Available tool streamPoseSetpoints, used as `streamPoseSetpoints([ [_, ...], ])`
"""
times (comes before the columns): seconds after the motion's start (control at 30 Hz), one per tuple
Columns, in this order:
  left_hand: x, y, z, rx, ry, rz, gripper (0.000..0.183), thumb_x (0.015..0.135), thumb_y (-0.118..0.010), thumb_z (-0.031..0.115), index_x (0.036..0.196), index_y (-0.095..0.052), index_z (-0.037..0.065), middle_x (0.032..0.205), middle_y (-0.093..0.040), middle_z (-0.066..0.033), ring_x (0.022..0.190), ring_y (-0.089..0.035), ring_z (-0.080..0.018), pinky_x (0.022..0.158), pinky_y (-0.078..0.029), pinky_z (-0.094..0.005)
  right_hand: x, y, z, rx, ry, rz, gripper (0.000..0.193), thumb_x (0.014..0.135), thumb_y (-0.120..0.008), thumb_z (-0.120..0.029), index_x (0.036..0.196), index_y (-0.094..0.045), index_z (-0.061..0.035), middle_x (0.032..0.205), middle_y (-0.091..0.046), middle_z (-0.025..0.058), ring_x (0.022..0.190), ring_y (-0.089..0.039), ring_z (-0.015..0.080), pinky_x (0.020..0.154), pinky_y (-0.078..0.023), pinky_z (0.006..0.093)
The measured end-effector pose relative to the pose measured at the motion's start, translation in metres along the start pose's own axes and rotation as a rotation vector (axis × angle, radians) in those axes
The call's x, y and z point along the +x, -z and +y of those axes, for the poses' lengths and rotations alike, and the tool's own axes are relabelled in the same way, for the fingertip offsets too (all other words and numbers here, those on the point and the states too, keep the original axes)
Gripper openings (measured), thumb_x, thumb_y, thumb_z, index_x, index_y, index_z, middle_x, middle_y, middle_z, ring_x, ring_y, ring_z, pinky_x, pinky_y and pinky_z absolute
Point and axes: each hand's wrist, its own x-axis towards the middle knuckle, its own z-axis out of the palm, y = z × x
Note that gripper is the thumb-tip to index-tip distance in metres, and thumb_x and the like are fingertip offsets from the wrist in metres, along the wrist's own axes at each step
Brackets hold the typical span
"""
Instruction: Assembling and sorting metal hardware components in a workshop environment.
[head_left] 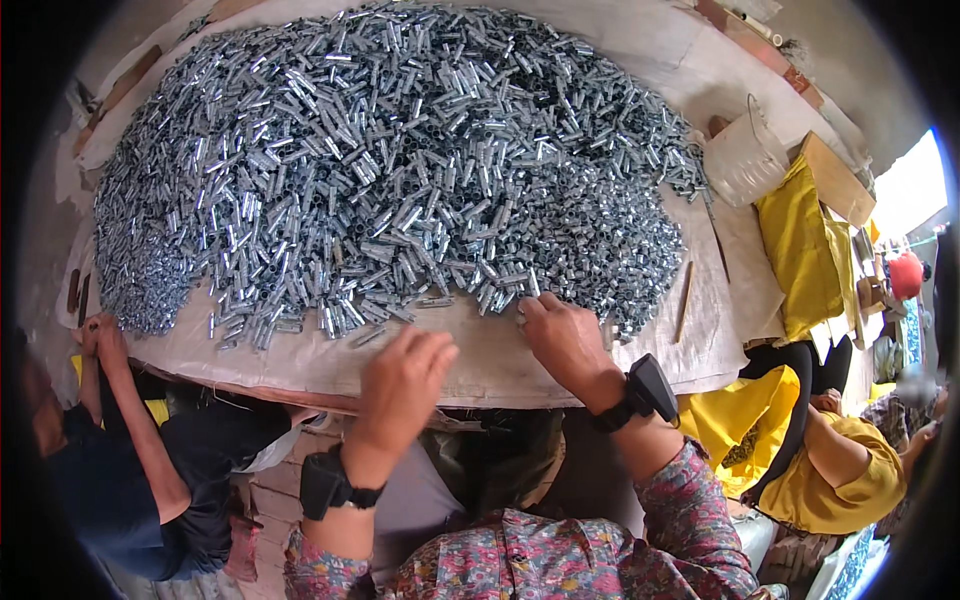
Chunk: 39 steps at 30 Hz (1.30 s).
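Note:
A wide heap of shiny silver metal sleeves (330, 160), most of them long and slim, covers much of the pale cloth-covered table (270, 365). Shorter ring-like metal pieces (590, 230) lie massed at its right side. At the heap's near edge, my right hand (565, 340) is closed, thumb and fingers pinched at a slim metal sleeve (533, 283) that points away from me. My left hand (405, 380) hovers over the near edge of the table, left of my right hand. Motion smears its fingers, and whether they hold anything does not show.
A translucent bucket (745, 160) and yellow sacking (805, 250) are at the right. A thin stick (684, 300) lies right of the heap. One person's hands (100, 335) are at the table's left end; another person in yellow (840, 465) sits at the right.

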Motion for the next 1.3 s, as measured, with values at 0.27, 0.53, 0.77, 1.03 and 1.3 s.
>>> streamPoseSetpoints([
  [0.27,0.016,-0.018,-0.039,0.331,0.089,-0.058,0.014,0.085,-0.066,0.021,0.092,-0.061,0.01,0.084,-0.059,-0.0113,0.072,-0.062,-0.0336,0.059,-0.049,-0.0429,-0.013,0.014,-0.006,0.139,-0.011,0.063,0.018,0.08,-0.061,-0.008,0.097,-0.06,-0.005,0.082,-0.06,0.0126,0.073,-0.064,0.0332,0.064,-0.052,0.0422],
  [0.53,-0.01,-0.013,-0.013,-0.303,0.375,0.016,0.013,0.087,-0.059,0.005,0.1,-0.061,0.005,0.074,-0.061,-0.0049,0.06,-0.057,-0.0142,0.055,-0.045,-0.0285,-0.037,0.035,-0.034,0.764,-0.131,-0.018,0.022,0.076,-0.063,-0.001,0.098,-0.063,-0.001,0.085,-0.065,0.0152,0.073,-0.066,0.0312,0.068,-0.052,0.0376],
  [0.77,-0.029,-0.008,0.032,-1.074,0.554,-0.302,0.036,0.091,-0.057,0.006,0.126,-0.053,0.001,0.08,-0.058,0.0022,0.068,-0.055,-0.004,0.063,-0.047,-0.0184,-0.049,0.04,-0.053,0.903,-0.034,-0.032,0.025,0.077,-0.065,-0.001,0.102,-0.065,-0.0024,0.088,-0.067,0.0138,0.077,-0.068,0.0253,0.068,-0.053,0.0343],
  [1.03,-0.031,-0.007,0.037,-1.238,0.641,-0.051,0.019,0.093,-0.063,0.015,0.108,-0.056,0.005,0.081,-0.063,-0.0021,0.069,-0.063,-0.0094,0.064,-0.052,-0.0228,-0.064,0.057,-0.057,0.96,-0.095,-0.059,0.023,0.078,-0.07,0.003,0.1,-0.065,-0.0009,0.085,-0.07,0.0066,0.079,-0.069,0.0147,0.069,-0.055,0.0279],
  [1.3,-0.041,-0.01,0.04,-1.258,0.664,-0.096,0.017,0.09,-0.066,0.015,0.099,-0.059,0.003,0.078,-0.065,-0.0042,0.065,-0.063,-0.0106,0.061,-0.054,-0.0238,-0.067,0.056,-0.057,0.898,-0.076,-0.026,0.024,0.076,-0.072,0.001,0.1,-0.066,-0.0025,0.084,-0.07,0.0072,0.078,-0.07,0.0159,0.069,-0.055,0.0267],
])
